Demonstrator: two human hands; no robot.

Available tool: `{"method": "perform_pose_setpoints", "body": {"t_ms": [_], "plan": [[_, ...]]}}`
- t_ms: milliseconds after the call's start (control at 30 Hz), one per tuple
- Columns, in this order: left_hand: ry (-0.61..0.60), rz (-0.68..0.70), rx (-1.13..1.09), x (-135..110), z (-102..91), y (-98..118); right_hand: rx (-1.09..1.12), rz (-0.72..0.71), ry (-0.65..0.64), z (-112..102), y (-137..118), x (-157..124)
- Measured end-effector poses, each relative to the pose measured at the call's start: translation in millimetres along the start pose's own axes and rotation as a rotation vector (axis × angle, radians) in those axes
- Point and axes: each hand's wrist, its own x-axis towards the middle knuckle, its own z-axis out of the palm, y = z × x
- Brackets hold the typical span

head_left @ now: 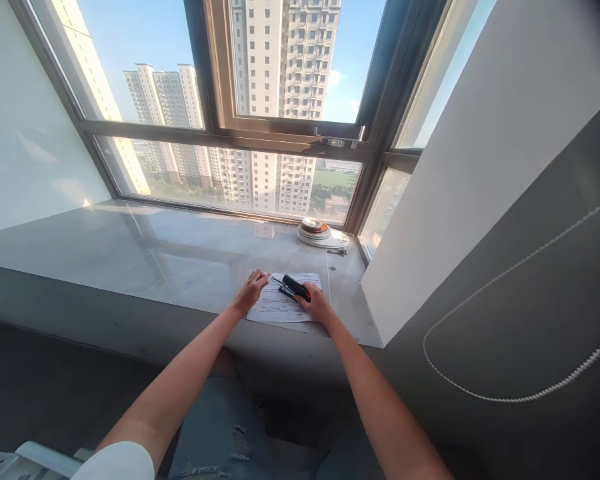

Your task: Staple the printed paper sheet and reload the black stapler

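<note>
A black stapler [293, 285] is held in my right hand [318, 305], whose fingers wrap round its rear end. Its top arm is swung up from the base, and a shiny metal strip shows at the front between them. My left hand [251, 292] is closed in a pinch beside that front end, by the metal strip; whatever lies between its fingertips is too small to make out. Under both hands and the stapler, printed paper [275, 310] lies on the sill near its front edge.
The grey tiled window sill [80, 247] runs below the closed windows. Near the right window corner stand stacked round discs [314, 230], with small dark bits [338, 252] in front. A beaded cord [480, 399] hangs at the right, beside the white wall [430, 200].
</note>
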Motion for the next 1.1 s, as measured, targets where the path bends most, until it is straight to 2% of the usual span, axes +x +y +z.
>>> {"method": "perform_pose_setpoints", "body": {"t_ms": [200, 333, 500, 633, 800, 933, 1100], "plan": [[0.005, -0.066, -0.051, 4, -7.4, 4, -0.017, -0.018, 0.012, 2, 1, 0], [0.014, -0.146, -0.155, 24, -10.8, 7, -0.015, -0.012, 0.024, 2, 4, 0], [-0.152, -0.126, -0.222, 49, -1.5, 3, -0.025, -0.011, 0.03, 1, 4, -1], [-0.215, -0.101, -0.22, 51, 5.1, -3, -0.022, -0.005, 0.024, 0, 2, -2], [-0.253, -0.132, -0.142, 53, 3.3, -5, -0.021, -0.016, 0.024, 1, 4, -2], [-0.302, -0.161, -0.178, 60, 2.2, -7, -0.01, -0.022, 0.021, 0, 4, -2], [-0.278, -0.184, -0.217, 57, 6.6, -10, -0.008, -0.028, 0.005, -2, 2, -2]]}}
